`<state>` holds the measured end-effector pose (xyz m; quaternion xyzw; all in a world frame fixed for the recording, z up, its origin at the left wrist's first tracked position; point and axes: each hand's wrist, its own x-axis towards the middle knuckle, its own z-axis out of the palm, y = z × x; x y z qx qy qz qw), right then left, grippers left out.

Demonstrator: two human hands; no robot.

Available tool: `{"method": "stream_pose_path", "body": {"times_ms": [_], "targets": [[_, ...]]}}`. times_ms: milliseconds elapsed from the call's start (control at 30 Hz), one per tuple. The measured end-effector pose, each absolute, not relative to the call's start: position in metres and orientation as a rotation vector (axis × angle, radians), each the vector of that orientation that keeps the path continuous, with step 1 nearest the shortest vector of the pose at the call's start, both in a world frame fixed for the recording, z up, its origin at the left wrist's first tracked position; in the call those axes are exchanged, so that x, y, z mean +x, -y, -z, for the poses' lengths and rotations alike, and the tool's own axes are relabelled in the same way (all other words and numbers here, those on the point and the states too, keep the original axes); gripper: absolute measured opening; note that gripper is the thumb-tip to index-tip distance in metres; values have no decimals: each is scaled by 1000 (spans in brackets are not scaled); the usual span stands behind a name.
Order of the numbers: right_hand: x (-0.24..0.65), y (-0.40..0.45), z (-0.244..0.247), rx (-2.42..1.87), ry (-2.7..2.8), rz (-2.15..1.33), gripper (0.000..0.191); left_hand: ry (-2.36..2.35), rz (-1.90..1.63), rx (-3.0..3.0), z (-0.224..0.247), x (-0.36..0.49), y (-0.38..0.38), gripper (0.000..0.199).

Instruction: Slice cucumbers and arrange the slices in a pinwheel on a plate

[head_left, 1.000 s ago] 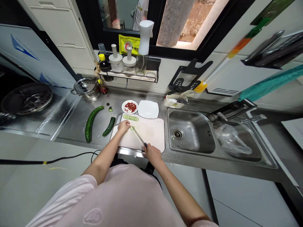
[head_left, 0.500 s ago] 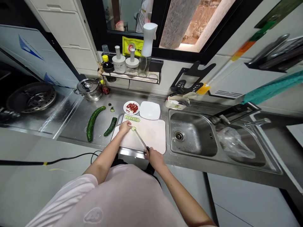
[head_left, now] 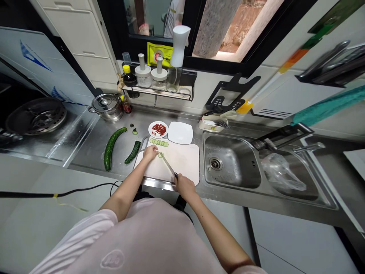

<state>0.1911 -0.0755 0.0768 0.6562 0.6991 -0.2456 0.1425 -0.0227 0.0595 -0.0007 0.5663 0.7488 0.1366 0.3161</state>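
Note:
My right hand (head_left: 185,187) is closed around the black handle of a knife (head_left: 169,167), whose blade points away from me over the white cutting board (head_left: 182,161). The knife's tip meets a single cucumber slice (head_left: 161,155) on the board. Just left of that slice, my left hand (head_left: 150,153) has its fingers pinched together, their tips at or very near its edge; what they hold is too small to tell. Behind, a row of overlapping cucumber slices (head_left: 159,142) lies along the board's far edge. A cut cucumber (head_left: 132,152) rests on the counter left of the board.
A whole cucumber (head_left: 112,148) lies farther left, with small cucumber ends (head_left: 134,131) nearby. Behind the board stand a plate of chopped red pieces (head_left: 151,133) and a white square plate (head_left: 180,133). The sink (head_left: 234,160) is to the right, a lidded pot (head_left: 107,108) back left.
My right hand and the knife have shifted slightly left and away from me. My left hand stays at nearly the same spot beside the slice.

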Motion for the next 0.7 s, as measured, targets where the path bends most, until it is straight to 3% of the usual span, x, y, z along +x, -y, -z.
{"method": "stream_pose_path", "body": {"times_ms": [700], "targets": [[189,70,-79,1884,-2024,705,37,-1984,-353,1486,-6,-21,-58,20]]}}
